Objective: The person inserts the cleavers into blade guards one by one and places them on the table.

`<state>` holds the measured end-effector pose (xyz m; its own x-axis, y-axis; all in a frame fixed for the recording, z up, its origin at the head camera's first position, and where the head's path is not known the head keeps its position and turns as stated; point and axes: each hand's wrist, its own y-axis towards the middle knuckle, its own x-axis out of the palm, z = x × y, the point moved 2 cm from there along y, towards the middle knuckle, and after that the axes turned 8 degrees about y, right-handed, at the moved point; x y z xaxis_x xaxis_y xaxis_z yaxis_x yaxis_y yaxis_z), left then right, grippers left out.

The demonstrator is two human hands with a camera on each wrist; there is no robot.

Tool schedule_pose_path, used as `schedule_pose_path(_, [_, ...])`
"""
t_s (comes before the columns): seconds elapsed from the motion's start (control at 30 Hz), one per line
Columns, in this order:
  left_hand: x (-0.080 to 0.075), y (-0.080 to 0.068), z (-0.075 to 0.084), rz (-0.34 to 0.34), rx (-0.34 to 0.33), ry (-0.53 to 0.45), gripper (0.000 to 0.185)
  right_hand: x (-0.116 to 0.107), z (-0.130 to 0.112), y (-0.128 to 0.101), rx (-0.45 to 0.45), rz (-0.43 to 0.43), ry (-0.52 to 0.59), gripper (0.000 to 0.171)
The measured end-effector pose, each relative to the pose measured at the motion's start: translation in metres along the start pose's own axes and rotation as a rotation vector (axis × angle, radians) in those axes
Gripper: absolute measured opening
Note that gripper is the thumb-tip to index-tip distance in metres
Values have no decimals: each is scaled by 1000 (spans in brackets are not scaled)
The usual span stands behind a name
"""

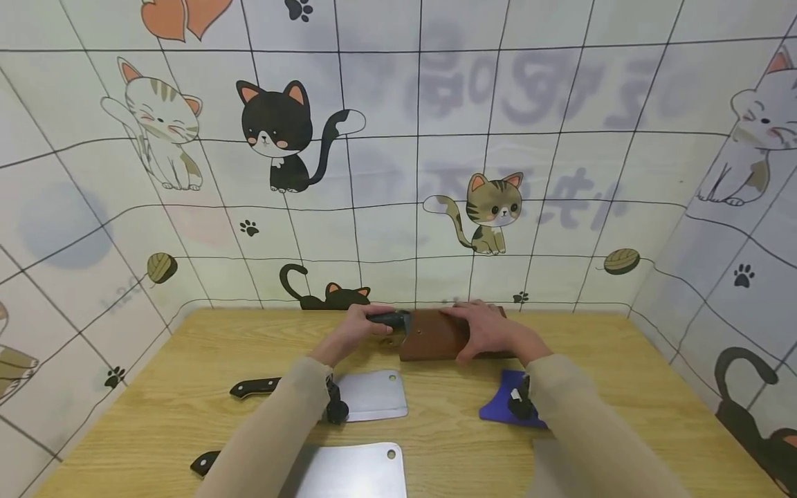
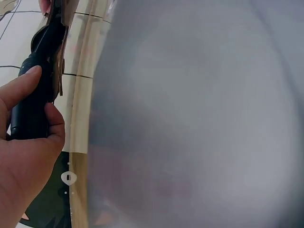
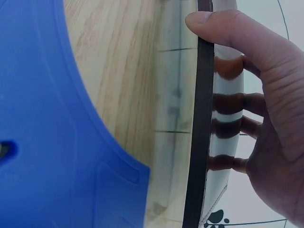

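Observation:
A brown sheath (image 1: 432, 339) lies at the far middle of the wooden table (image 1: 187, 346), with a knife's black handle (image 1: 387, 319) sticking out of its left end. My left hand (image 1: 361, 325) grips that handle; in the left wrist view my fingers (image 2: 28, 156) wrap around the handle (image 2: 33, 95). My right hand (image 1: 486, 332) lies over the sheath and holds it. In the right wrist view the thumb (image 3: 223, 23) sits on the sheath's dark edge (image 3: 202, 133) and the other fingers curl over the far side. The blade is hidden inside the sheath.
Two bare cleavers with black handles lie nearer me, one (image 1: 373, 394) under my left forearm and one (image 1: 351, 474) at the front edge. A blue cover (image 1: 501, 404) lies under my right wrist, large in the right wrist view (image 3: 47, 142). Cat-patterned walls (image 1: 398, 173) enclose three sides of the table.

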<state>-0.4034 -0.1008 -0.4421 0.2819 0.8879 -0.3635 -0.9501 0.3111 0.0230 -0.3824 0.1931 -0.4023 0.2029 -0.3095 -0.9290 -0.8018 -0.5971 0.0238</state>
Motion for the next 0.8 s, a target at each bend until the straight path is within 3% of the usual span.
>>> schedule_pose_path(0.33, [3, 3, -2, 24, -45, 74, 48, 17, 12, 9, -59, 8, 59, 107])
schedule_pose_path(0.53, [4, 2, 1, 25, -59, 152, 49, 19, 9, 14, -7, -40, 88, 107])
schedule_pose_path(0.8, [-7, -2, 7, 58, 9, 357, 45, 14, 9, 5, 26, -40, 90, 106])
